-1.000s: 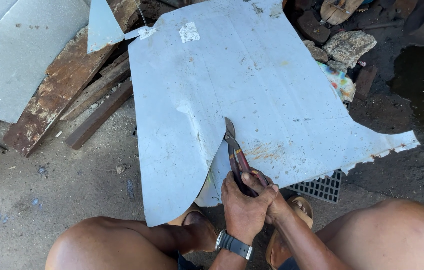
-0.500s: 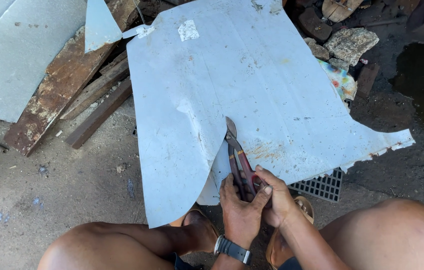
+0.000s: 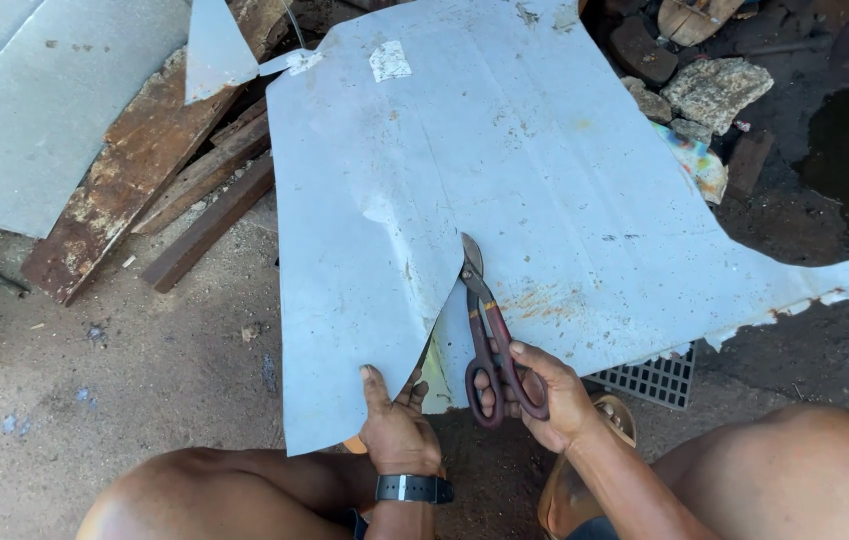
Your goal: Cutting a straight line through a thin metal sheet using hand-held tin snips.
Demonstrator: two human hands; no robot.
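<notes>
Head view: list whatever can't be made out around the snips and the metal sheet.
- Tin snips: the lower blade is hidden beneath the metal sheet.
- Right hand: the fingertips are tucked inside the handle loops.
- Left hand: the fingers under the cut flap are hidden by the sheet.
- Sheet's far edge: cut off by the frame's top.
- Black grate: mostly covered by the sheet.

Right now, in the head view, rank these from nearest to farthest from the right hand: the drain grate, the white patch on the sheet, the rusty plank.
From the right hand:
1. Drain grate, just beside it, under the sheet's edge.
2. Rusty plank, far to the left.
3. White patch, at the sheet's top; nearly level with the plank, hard to separate.
</notes>
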